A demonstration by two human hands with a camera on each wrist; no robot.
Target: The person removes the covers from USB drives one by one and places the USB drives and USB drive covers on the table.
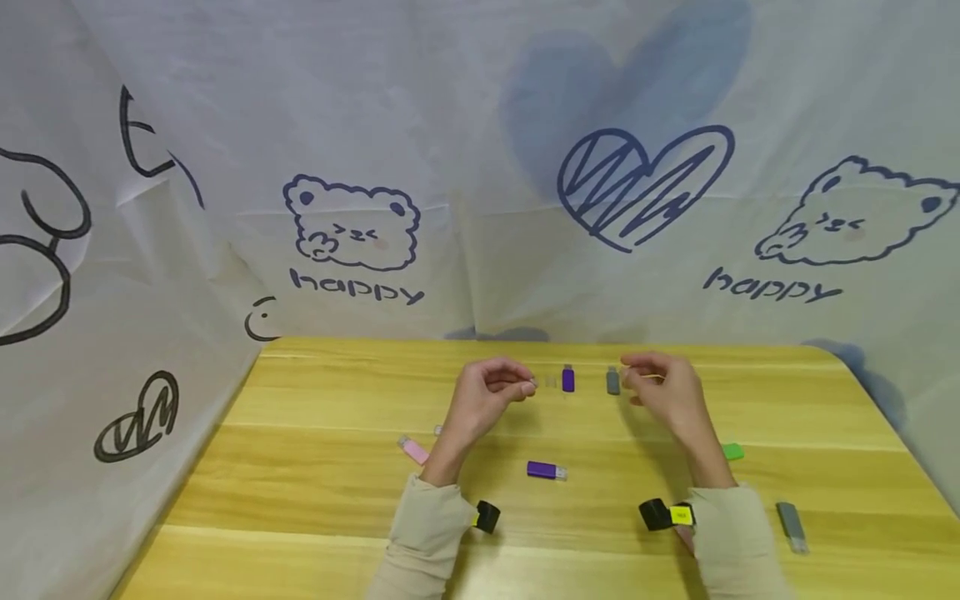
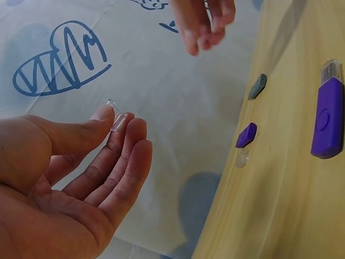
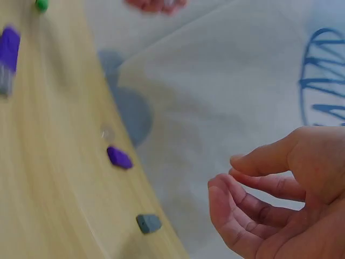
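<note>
My left hand is raised over the back of the table. Its thumb and fingertips pinch a small clear plastic cap. To the right, my right hand hovers with loosely curled fingers and holds nothing. Nearest to it on the table lies an uncapped grey USB stick, its connector towards the back edge. A purple USB stick, also uncapped, lies to the left of the grey one. Between that purple stick and my left hand is another clear cap on the wood.
Closer to the front lies a capped purple USB stick. A pink stick is beside my left forearm, and a green one is partly hidden by the right forearm. Another grey stick lies at the right. A printed cloth hangs behind the table.
</note>
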